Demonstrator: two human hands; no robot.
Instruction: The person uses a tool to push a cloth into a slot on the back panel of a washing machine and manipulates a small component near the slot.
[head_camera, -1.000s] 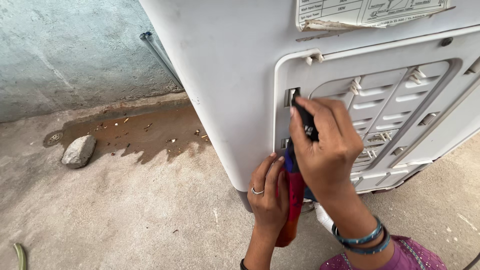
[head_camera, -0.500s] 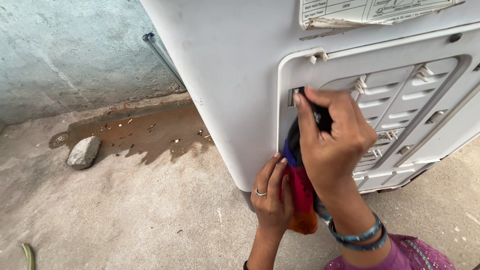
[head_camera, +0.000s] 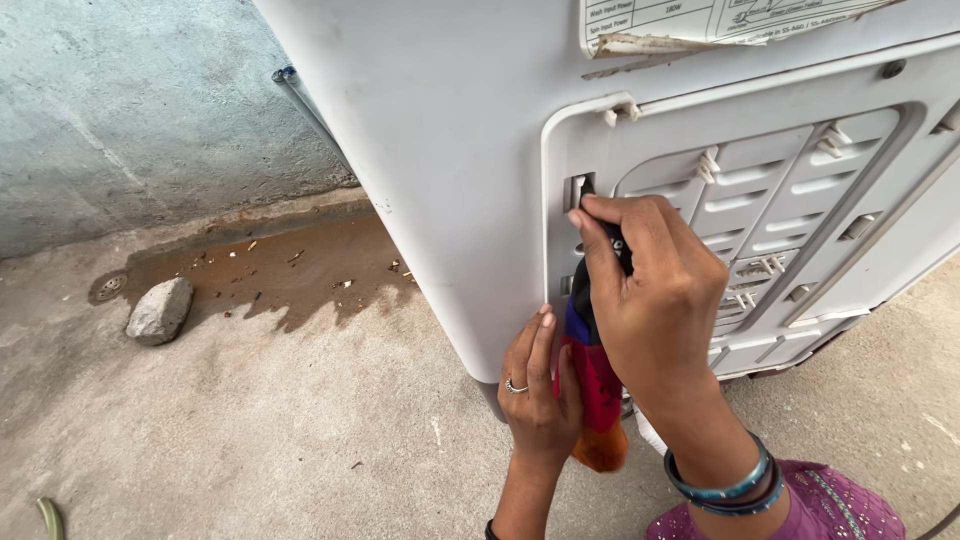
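Since 0.5 s ago our right hand (head_camera: 655, 300) has barely shifted, fist closed around the red-blue screwdriver (head_camera: 592, 375) at the white panel's (head_camera: 800, 200) left edge, left hand (head_camera: 538, 385) pinching its shaft.

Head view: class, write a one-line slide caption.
Right hand presses a screwdriver into the white machine's back panel; left hand steadies it.

Tool tip (head_camera: 583, 190) behind right hand (head_camera: 655, 290)
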